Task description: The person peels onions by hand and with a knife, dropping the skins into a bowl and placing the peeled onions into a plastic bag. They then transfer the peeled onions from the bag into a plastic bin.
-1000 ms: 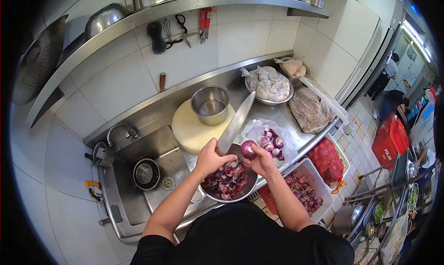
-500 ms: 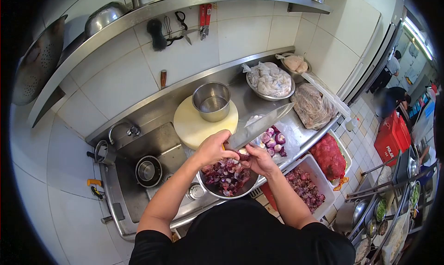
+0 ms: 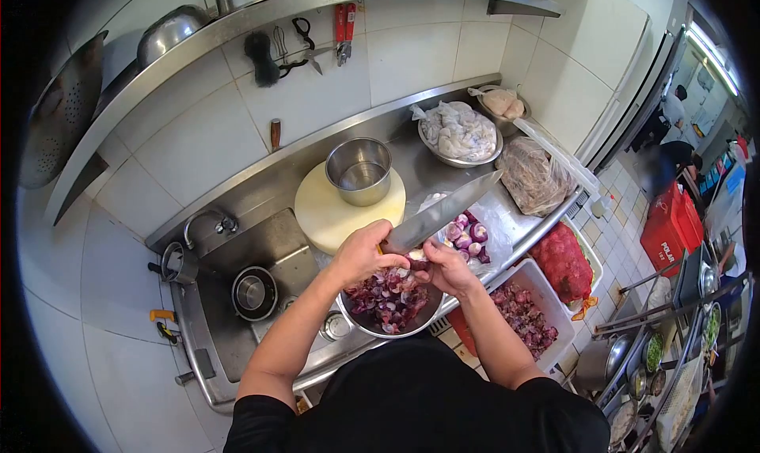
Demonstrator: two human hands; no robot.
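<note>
My left hand [image 3: 360, 253] is wrapped round the handle of a large kitchen knife [image 3: 443, 213], whose broad blade points up and to the right. In my right hand [image 3: 450, 269] is a small red onion [image 3: 417, 257], held against the near end of the blade and partly covered by fingers. Below both hands, a metal bowl [image 3: 435, 310] contains purple onion skins [image 3: 388, 301]. Several peeled red onions [image 3: 473, 239] lie on a clear plastic bag just beyond my right hand. A round cutting board [image 3: 313, 208] carries a steel pot [image 3: 360, 172].
At left is a steel sink [image 3: 273, 251] with nested pots [image 3: 253, 293]. Bagged meat [image 3: 534, 176] and a bowl of pale food [image 3: 459, 132] sit on the right counter. A white bin [image 3: 554, 295] of onion skins and a red mesh sack [image 3: 564, 263] stand on the floor.
The view has shifted slightly. My left hand still grips the knife and my right hand the onion, with the blade tilted a little differently against it.
</note>
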